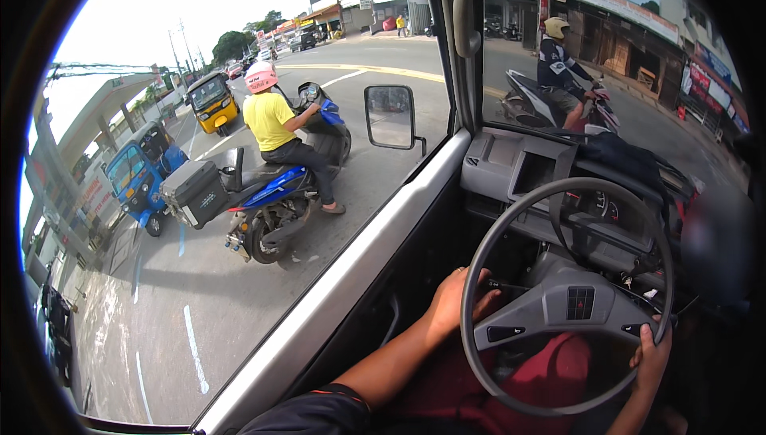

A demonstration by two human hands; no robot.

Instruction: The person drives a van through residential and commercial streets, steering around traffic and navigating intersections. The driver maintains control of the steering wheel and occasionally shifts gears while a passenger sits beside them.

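The grey steering wheel [569, 411] stands in front of me at the right of the view. My right hand [653, 359] is closed around the lower right of its rim. Behind the left side of the rim, my left hand [459, 301] has its thumb and fingers closed at the tip of a black stalk lever [507, 285]; the rim covers part of this hand. On the hub [578, 307] is a dark ribbed panel, with a small black button on each spoke. A gauge cluster [598, 205] shows through the upper part of the wheel.
Beyond the side window, a rider in yellow [271, 122] sits on a blue scooter [271, 196] with a grey top box [194, 192]. A blue three-wheeler [132, 172] and a yellow one [212, 104] stand behind. Another scooter [535, 104] with a rider is ahead, past the side mirror [389, 116].
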